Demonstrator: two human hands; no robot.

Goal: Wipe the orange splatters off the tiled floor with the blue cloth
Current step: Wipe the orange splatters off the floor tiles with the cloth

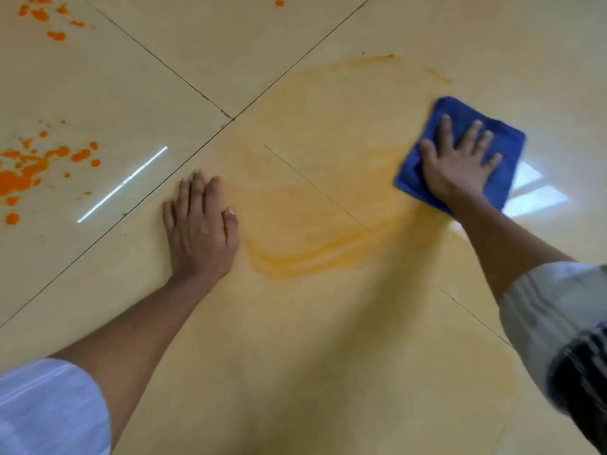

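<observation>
While flat on tiles, right hand [460,165] atop blue cloth [505,142].

Both forearms are bare from wrist to near the elbow. The left hand [199,231] has short nails, its arm ending in a pale, whitish sleeve [49,412]. Above the right hand [460,165], the rolled sleeve [558,310] is off-white with dark stripes.
</observation>
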